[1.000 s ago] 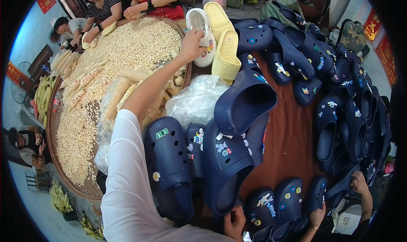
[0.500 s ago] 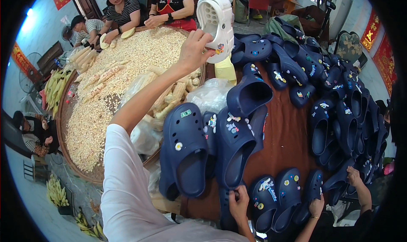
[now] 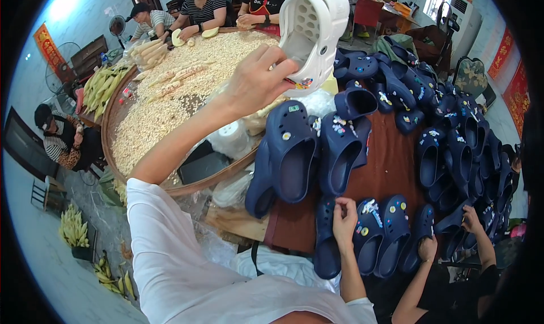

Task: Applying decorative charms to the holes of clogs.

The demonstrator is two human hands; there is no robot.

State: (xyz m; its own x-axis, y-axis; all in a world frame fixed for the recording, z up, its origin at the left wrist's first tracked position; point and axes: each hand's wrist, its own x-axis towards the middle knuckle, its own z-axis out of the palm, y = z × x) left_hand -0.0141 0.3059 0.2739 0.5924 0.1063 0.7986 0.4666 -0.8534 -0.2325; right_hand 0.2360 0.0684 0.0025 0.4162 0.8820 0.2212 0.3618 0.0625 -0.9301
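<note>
My left hand is raised at arm's length, its fingers closed on a white clog. The clog's holed top faces me, with small coloured charms low on its side. Near the table's front edge is my right hand, fingers curled together beside a navy clog. Whether a small thing sits in those fingers I cannot make out. Just to its right lie two navy clogs with charms. Farther in, more navy clogs lean together on the brown cloth.
A wide round basket of corn kernels stands on the left, with people seated behind it. A dark flat panel lies at its near side. Many navy clogs are heaped at right. A co-worker's hands touch clogs at the front right.
The whole view has shifted, uncovering more floor and the basket's near side. My left hand still grips the white clog, which looks larger. My right hand stays by the front navy clogs.
</note>
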